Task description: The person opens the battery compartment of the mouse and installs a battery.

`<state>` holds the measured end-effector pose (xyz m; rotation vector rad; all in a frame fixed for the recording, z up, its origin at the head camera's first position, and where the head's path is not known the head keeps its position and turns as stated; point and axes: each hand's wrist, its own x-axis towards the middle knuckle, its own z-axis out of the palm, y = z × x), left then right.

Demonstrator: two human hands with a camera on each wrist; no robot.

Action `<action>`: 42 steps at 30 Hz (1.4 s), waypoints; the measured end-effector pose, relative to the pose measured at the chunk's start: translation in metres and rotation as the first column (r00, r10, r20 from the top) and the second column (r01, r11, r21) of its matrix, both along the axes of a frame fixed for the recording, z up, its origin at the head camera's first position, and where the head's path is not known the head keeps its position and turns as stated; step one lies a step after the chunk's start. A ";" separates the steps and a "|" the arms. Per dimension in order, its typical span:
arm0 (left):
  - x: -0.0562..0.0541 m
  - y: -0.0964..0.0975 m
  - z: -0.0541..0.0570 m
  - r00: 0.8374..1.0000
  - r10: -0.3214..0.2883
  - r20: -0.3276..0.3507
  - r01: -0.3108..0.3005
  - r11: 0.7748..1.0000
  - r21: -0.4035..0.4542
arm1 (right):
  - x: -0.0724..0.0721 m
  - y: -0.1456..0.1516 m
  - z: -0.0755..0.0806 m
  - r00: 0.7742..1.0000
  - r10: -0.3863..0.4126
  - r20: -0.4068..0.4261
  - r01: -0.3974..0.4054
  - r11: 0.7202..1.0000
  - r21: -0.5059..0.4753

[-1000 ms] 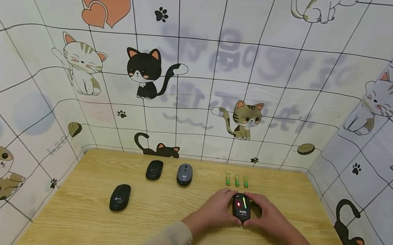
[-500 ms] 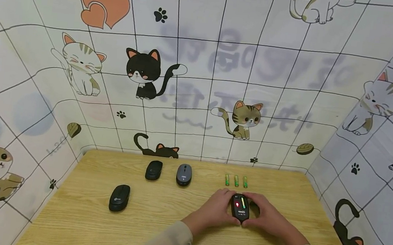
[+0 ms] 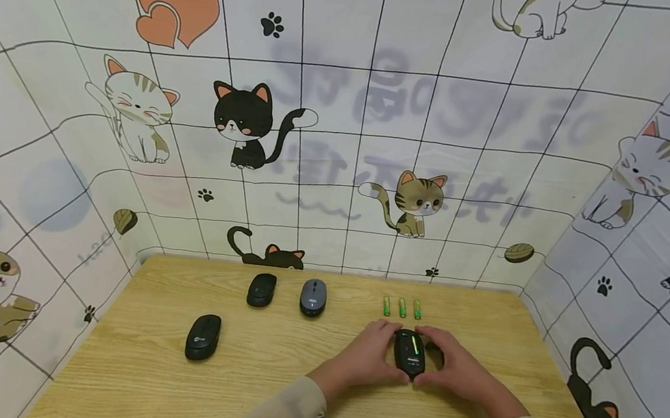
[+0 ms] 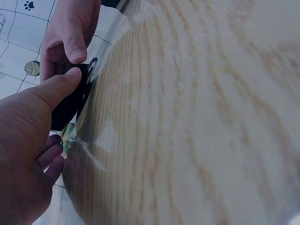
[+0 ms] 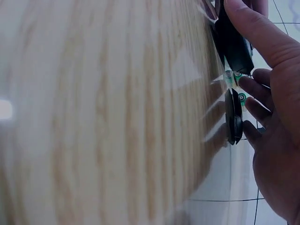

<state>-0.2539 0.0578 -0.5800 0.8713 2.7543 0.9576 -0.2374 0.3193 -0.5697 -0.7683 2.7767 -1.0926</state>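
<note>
In the head view, a black computer mouse (image 3: 408,357) lies underside up between the hands, showing small pale print and a bright yellow-green battery (image 3: 416,344) in a slot. My left hand (image 3: 363,356) grips its left side, thumb at the near end and fingers at the far end. From the right, my right hand (image 3: 462,372) holds it the same way. Both thumbs nearly meet at the near end. A thin dark shell-like piece (image 5: 234,116) stands beside the right fingertips in the right wrist view, mostly hidden by that hand in the head view.
Three green batteries (image 3: 402,308) are lined up just beyond the hands. To the left are a grey-blue mouse (image 3: 313,297), a black mouse (image 3: 261,290) and another black mouse (image 3: 203,337) nearer the front. The wooden table (image 3: 264,394) meets a cat-patterned curtain (image 3: 336,202) behind.
The red light on the mouse's underside, lit in both earlier frames, no longer shows. Both hands keep their grip and stay in nearly the same place.
</note>
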 end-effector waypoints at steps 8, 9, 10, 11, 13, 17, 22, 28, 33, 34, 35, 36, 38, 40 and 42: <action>-0.003 -0.006 -0.003 1.000 -0.002 -0.014 0.002 1.000 0.023 | -0.002 -0.005 0.004 1.000 -0.017 -0.016 0.017 1.000 -0.014; -0.004 -0.008 -0.003 1.000 -0.002 -0.012 0.002 1.000 0.027 | -0.002 -0.006 0.005 1.000 -0.023 -0.020 0.023 1.000 -0.021; -0.004 -0.010 -0.001 1.000 -0.002 -0.006 0.002 0.999 0.034 | -0.002 -0.007 0.006 0.999 -0.030 -0.032 0.029 0.999 -0.020; -0.004 -0.012 0.000 1.000 0.000 -0.001 0.000 0.999 0.039 | -0.002 -0.009 0.007 0.999 -0.037 -0.033 0.036 0.999 -0.026; -0.003 -0.017 0.002 1.000 0.004 0.011 -0.005 0.999 0.049 | -0.002 -0.012 0.008 0.998 -0.045 -0.053 0.043 0.998 -0.036; -0.002 -0.029 0.006 0.999 0.014 0.039 -0.017 0.997 0.077 | -0.002 -0.018 0.012 0.995 -0.044 -0.086 0.039 0.998 -0.057; -0.001 -0.045 0.011 0.998 0.036 0.044 -0.041 0.994 0.106 | -0.002 -0.030 0.015 0.997 -0.041 -0.070 0.036 0.996 -0.077; -0.001 -0.070 0.016 0.996 0.075 0.054 -0.082 0.987 0.135 | -0.004 -0.049 0.017 0.998 -0.025 -0.052 0.021 0.996 -0.086; -0.002 -0.094 0.021 0.991 0.116 0.066 -0.125 0.978 0.165 | -0.006 -0.068 0.020 1.000 -0.018 -0.012 0.016 0.994 -0.106; -0.002 -0.099 0.022 0.991 0.121 0.063 -0.131 0.977 0.171 | -0.006 -0.073 0.021 1.000 -0.018 -0.003 0.017 0.994 -0.110; -0.002 -0.104 0.023 0.990 0.126 0.065 -0.136 0.975 0.177 | -0.007 -0.077 0.022 1.000 -0.017 0.001 0.017 0.993 -0.114; -0.003 -0.109 0.024 0.990 0.127 0.060 -0.136 0.973 0.185 | -0.007 -0.082 0.023 1.000 -0.015 0.011 0.016 0.992 -0.122; -0.004 -0.119 0.025 0.990 0.129 0.049 -0.136 0.968 0.209 | -0.007 -0.093 0.023 0.999 -0.016 0.031 0.020 0.989 -0.144; -0.007 -0.130 0.026 0.991 0.131 0.037 -0.136 0.964 0.229 | -0.008 -0.104 0.023 0.998 -0.021 0.054 0.030 0.985 -0.169; -0.011 -0.141 0.026 0.991 0.135 0.016 -0.135 0.959 0.248 | -0.009 -0.117 0.022 0.997 -0.032 0.072 0.045 0.980 -0.195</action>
